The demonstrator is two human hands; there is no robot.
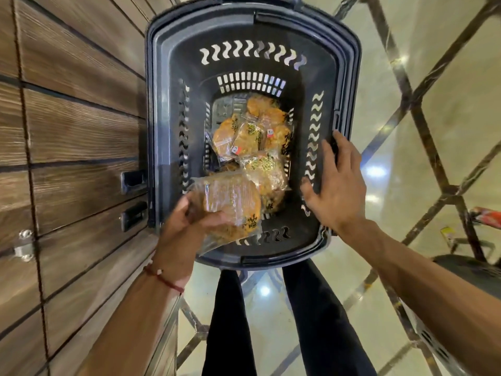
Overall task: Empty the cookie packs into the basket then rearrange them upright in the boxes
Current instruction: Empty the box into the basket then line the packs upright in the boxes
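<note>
Orange pack point(230, 204) sat in the curled left hand point(179, 234); right hand point(336, 185), fingers spread, touched the basket point(244, 31) wall; about six packs point(252, 137) lay inside.

- Large black characters in an East Asian script are printed on the clear wrapper of the nearest cookie pack point(230, 204); they cannot be read with certainty.
- Like characters are seen, blurred, on the other cookie packs point(254, 137) in the basket point(329, 85).
- Small red-and-white tags point(270, 133) are stuck on two of these; their print is too small to be read.
</note>
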